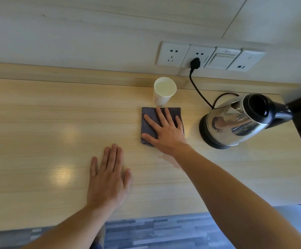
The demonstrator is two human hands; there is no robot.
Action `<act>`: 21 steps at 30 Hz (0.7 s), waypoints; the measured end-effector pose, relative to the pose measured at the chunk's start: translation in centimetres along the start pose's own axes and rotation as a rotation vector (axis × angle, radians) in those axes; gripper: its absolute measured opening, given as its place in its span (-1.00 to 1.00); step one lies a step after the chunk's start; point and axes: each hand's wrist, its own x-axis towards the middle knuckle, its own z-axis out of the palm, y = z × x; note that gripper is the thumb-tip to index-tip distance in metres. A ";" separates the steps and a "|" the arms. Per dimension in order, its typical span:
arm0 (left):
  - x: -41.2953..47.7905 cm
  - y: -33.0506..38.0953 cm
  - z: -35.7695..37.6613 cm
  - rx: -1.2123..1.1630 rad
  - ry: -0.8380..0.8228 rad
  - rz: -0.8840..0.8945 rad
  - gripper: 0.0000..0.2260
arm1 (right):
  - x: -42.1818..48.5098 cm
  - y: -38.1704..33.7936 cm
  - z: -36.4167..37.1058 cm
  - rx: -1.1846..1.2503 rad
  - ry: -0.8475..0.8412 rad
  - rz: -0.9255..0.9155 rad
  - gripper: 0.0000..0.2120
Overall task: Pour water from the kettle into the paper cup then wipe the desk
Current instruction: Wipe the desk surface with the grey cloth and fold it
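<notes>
Desk (38, 123): cup (164, 91) just behind cloth (148, 119) under right hand (165, 132), kettle (236, 121) beside.

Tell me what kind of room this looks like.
Probably a hotel room or similar lodging. A steel electric kettle sits plugged into a row of white wall sockets above a light wooden desk, beside a white disposable paper cup.

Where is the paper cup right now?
In the head view, the paper cup stands upright at the back of the desk, near the wall, just behind the grey cloth under the right hand, left of the kettle.
</notes>
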 end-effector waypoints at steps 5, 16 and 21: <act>0.1 0.1 0.0 -0.009 0.014 -0.003 -0.35 | -1.9 -0.1 0.8 0.015 -0.006 0.001 -0.28; -0.1 0.5 -0.2 0.019 0.038 -0.023 -0.34 | -9.4 -0.5 3.6 0.033 0.018 -0.002 -0.27; -0.2 0.5 -0.2 0.014 0.050 -0.032 -0.35 | -13.1 -1.1 5.0 0.049 0.019 -0.002 -0.27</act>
